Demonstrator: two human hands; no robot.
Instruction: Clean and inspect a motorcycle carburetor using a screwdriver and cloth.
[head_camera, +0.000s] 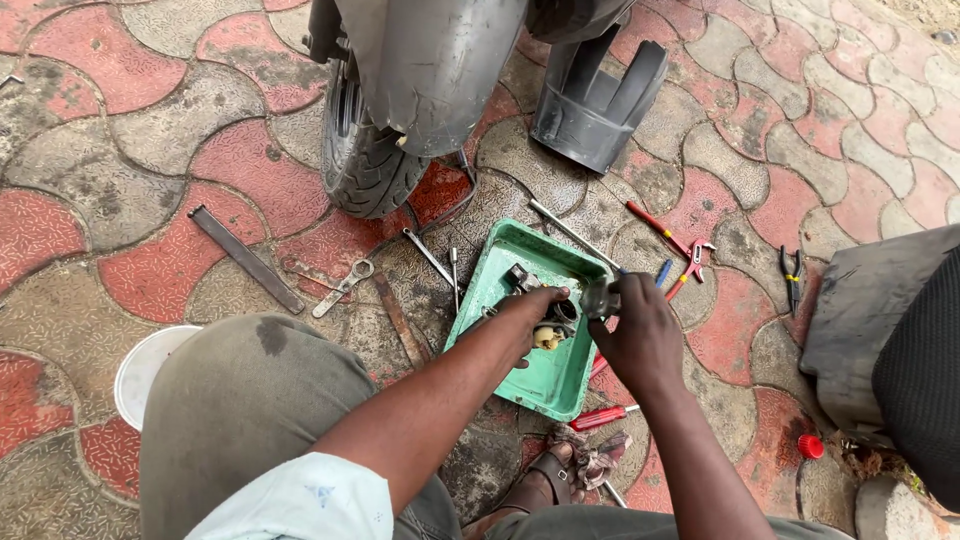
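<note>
I crouch over a green rectangular tray (500, 258) on the paved ground. My left hand (533, 310) reaches into the tray and grips a small dark metal engine part (560, 312) with a yellowish piece (546, 338) just below it. My right hand (636, 335) is closed on a dark rounded metal piece (598, 298) right beside the left hand, over the tray's right rim. Another small metal part (520, 277) lies in the tray near its far end.
A scooter wheel (360, 160) and grey mudguard (600, 105) stand ahead. Spanners (342, 287), a metal bar (245, 258), red-handled pliers (690, 265), black pliers (792, 275) and a red screwdriver (600, 417) lie around the tray. A white bowl (140, 370) sits left, a black seat (880, 330) right.
</note>
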